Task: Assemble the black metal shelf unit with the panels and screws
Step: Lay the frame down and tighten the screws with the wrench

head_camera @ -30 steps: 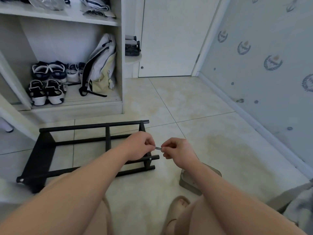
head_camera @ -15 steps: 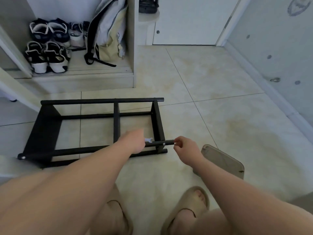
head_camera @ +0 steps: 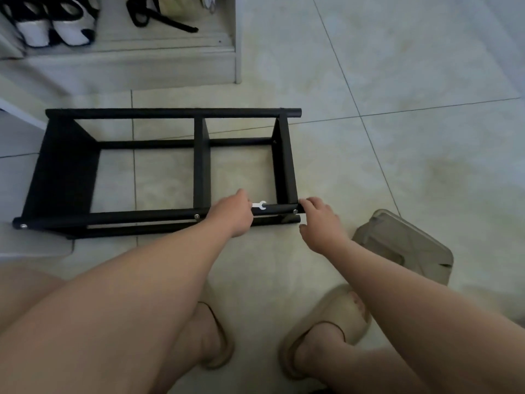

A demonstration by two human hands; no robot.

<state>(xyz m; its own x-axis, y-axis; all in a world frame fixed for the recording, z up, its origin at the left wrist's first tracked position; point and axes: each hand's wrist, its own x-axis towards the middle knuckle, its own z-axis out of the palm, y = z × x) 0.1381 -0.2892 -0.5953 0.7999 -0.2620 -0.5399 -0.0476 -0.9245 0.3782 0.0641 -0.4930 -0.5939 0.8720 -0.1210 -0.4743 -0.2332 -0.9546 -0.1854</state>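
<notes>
The black shelf frame (head_camera: 201,166) lies on its side on the tiled floor (head_camera: 397,137), just ahead of the person's sandals (head_camera: 326,322). Nothing braces it, so I'd expect a hard turn of the tool to slide or rock the whole thing. The left hand (head_camera: 233,213) grips a small pale wrench (head_camera: 262,206), its forked end poking out over the near rail (head_camera: 127,217). The right hand (head_camera: 319,220) curls its fingers over that rail's end, just beside the end screw (head_camera: 295,211), 1 of 3 heads I can see along it. A wrench that thin could slip off the head, rounding it or nipping those close fingers. If rail and upright sit askew, the screw may bind.
</notes>
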